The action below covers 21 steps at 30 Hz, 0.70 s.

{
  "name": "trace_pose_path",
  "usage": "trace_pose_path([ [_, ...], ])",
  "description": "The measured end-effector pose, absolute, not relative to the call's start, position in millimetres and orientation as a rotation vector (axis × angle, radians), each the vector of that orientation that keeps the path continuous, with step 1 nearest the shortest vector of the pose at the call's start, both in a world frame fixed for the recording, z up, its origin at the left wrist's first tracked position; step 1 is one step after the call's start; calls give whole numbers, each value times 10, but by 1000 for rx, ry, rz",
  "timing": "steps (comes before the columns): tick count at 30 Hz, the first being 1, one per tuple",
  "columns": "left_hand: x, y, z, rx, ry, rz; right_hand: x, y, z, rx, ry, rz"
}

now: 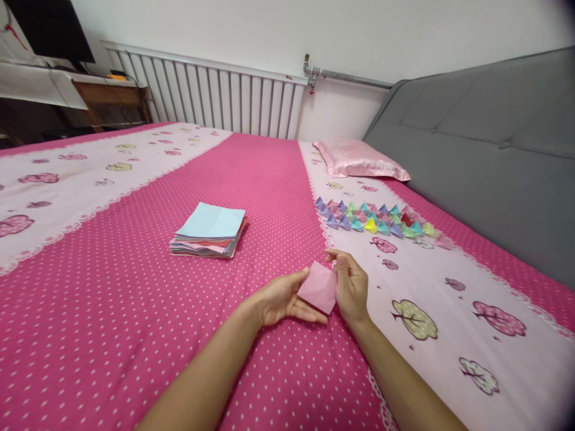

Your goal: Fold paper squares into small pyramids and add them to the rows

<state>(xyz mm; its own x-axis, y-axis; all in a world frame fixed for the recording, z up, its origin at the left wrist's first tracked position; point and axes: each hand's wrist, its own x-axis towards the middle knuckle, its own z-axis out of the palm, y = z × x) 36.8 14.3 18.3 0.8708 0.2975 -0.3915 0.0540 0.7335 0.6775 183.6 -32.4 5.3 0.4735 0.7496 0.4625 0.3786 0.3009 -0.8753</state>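
A small pink square of paper [318,288] is held just above the bed between both hands. My left hand [281,298] grips its left edge, thumb on top and fingers underneath. My right hand [350,284] pinches its right edge with curled fingers. A stack of coloured paper squares [210,231], light blue sheet on top, lies on the sheet to the upper left of my hands. Several small folded paper shapes [372,218] in many colours lie in rows to the upper right.
The bed carries a pink polka-dot sheet [135,311] with pale tree-print bands. A pink satin pillow [357,159] lies by the grey padded headboard [485,149] on the right. A white radiator [211,96] runs along the far wall; a wooden table [108,99] stands far left.
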Motion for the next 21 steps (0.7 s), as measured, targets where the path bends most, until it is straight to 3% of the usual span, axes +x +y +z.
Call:
trace_pose_path([
  [21, 371, 107, 238, 799, 567, 192, 1834, -335, 55, -1275, -1235, 330],
])
